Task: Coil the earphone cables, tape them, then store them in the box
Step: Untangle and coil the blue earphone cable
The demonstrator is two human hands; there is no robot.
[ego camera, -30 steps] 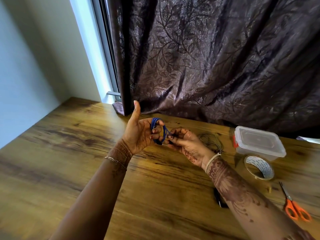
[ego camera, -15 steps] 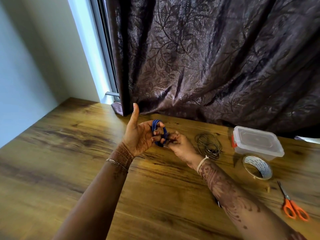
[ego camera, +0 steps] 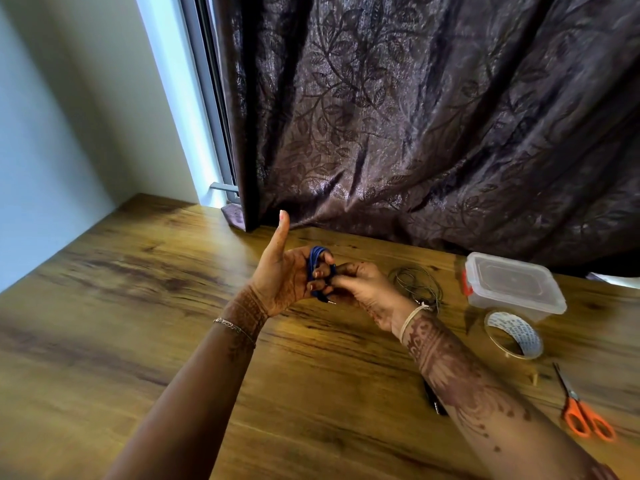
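Little changed: cable (ego camera: 316,258) still looped round curled left hand (ego camera: 280,280), pinched by right hand (ego camera: 365,289), plug (ego camera: 329,301) poking out below. Tape (ego camera: 498,341) print illegible.

A wooden tabletop (ego camera: 138,323) with dark grain streaks fills the lower view, and a pale wall (ego camera: 52,133) rises along its left edge. Along the far edge hangs a dark brown curtain (ego camera: 415,116) embossed with leaves, its hem touching the wood. Between wall and curtain, a narrow grey-framed window (ego camera: 181,98) lets in bright daylight
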